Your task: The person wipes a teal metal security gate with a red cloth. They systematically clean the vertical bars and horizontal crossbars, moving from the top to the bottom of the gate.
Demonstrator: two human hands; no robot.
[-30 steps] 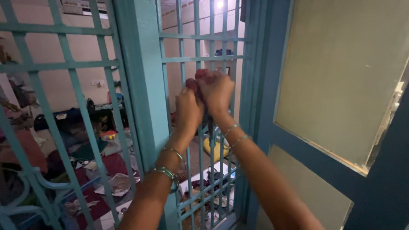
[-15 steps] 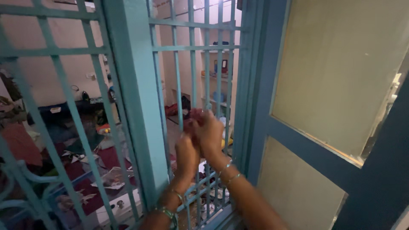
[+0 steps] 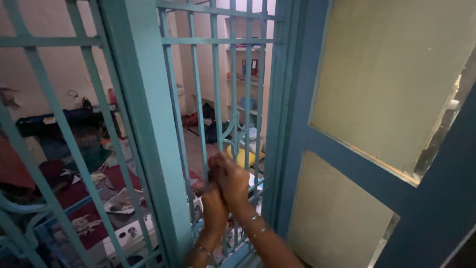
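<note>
The teal-painted metal grille gate (image 3: pixel 218 99) stands shut beside the blue panelled door (image 3: pixel 377 149). Both hands meet low on its vertical bars: the right hand (image 3: pixel 230 178) curls its grip over a bar, the left hand (image 3: pixel 214 206) presses beneath it, bracing; whether anything is pinched between them, I cannot tell.

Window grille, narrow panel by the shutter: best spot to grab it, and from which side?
Take a vertical bar of the grille above both hands, from the near side. The bars are thin, evenly spaced and bare there; lower down, the curved scrollwork crowds the gaps.
</note>
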